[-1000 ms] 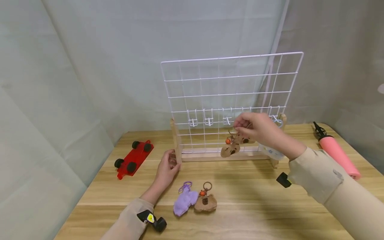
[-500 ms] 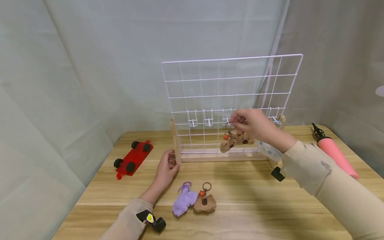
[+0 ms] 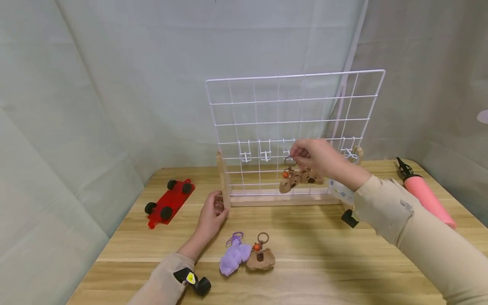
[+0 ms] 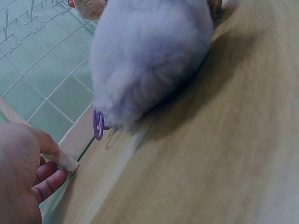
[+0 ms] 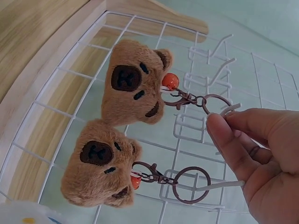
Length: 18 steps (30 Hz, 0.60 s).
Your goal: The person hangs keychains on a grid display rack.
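Note:
My right hand (image 3: 322, 157) pinches the metal ring (image 5: 209, 99) of a brown plush bear keychain (image 5: 124, 100) with an orange bead. In the right wrist view the ring overlaps the tip of a white hook; whether it is around the hook I cannot tell. Beside it a second brown bear keychain (image 5: 100, 163) hangs by its ring from another hook. My left hand (image 3: 210, 214) grips the left wooden foot (image 4: 66, 162) of the white wire grid rack (image 3: 291, 123). On the table lie a purple plush keychain (image 3: 233, 257) and another brown bear keychain (image 3: 261, 262).
Hooks (image 3: 264, 153) without keychains line the grid's left part. A white plush keychain (image 3: 339, 190) hangs at its right end, partly behind my right wrist. A red toy car chassis (image 3: 171, 202) lies on the left; a pink hand pump (image 3: 428, 199) lies on the right.
My right hand has moved left and slightly up with the bear keychain, bringing its ring to a hook. My left hand stays on the rack's foot.

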Tool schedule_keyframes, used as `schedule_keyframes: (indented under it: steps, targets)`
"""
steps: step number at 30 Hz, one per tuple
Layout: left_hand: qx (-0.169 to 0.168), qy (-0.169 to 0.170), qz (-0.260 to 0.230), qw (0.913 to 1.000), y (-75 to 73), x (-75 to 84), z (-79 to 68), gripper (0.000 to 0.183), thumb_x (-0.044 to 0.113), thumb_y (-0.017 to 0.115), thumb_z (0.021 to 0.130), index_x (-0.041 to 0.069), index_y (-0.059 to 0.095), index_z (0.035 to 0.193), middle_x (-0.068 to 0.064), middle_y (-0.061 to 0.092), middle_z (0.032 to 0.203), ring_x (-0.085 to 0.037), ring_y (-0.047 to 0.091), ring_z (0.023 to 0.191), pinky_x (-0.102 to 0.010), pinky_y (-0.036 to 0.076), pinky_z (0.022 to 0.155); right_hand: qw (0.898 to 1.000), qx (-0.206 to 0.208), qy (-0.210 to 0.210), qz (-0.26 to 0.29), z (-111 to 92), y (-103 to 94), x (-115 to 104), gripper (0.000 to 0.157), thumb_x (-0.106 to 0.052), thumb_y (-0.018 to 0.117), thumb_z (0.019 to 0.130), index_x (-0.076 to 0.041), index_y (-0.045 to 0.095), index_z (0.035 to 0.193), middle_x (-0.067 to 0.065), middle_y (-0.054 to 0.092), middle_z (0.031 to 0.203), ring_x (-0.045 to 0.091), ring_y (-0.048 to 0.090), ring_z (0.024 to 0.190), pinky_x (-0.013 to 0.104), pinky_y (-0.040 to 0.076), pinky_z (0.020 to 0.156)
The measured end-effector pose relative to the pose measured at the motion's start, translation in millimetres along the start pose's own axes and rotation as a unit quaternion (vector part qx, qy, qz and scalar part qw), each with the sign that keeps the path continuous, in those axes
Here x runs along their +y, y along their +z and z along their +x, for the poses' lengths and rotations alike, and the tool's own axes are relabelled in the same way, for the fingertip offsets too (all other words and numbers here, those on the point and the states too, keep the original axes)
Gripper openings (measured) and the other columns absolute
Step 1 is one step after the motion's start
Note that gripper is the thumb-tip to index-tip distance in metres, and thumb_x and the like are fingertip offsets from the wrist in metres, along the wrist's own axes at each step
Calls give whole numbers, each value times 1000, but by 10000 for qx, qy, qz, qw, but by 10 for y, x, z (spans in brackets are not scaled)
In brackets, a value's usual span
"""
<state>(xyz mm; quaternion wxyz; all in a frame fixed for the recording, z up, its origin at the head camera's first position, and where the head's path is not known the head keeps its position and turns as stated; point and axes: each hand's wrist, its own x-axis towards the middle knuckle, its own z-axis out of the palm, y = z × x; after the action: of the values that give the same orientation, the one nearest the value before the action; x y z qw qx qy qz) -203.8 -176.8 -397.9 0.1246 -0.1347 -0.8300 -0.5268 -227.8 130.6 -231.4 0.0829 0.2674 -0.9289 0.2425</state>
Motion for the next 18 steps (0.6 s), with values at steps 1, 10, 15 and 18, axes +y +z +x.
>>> schedule_keyframes:
  steps: [1,10,15,18]
  targets:
    - [-2,-4,-2,10000,0,1,-1,48,-17,58,82,-15,39,126,-31,55,107,-37,59,90,-18,49,67,10000,3,-13,-29,3,1,1,7,-3,60,91,-3,64,97,10,70,86,16,65,73,34,55,74]
    - [34,-23,3,10000,5,31,-14,46,-17,58,82,-14,40,125,-31,55,105,-37,58,89,-17,49,66,10000,-68,-51,-29,42,18,20,8,0,60,90,-4,64,95,12,70,85,15,64,73,33,56,72]
    - [68,-69,30,9999,2,33,-14,47,-17,58,82,-14,41,125,-31,56,105,-35,58,88,-16,49,66,9999,-117,-46,-58,48,16,6,9,-1,60,90,-3,65,97,12,70,87,17,64,76,33,56,73]
    - [72,-61,35,9999,0,31,-16,47,-17,58,82,-14,41,125,-30,56,105,-34,58,88,-16,48,65,9999,-123,-64,-91,45,13,-4,9,-2,60,91,-3,65,99,10,70,88,18,65,80,33,56,74]
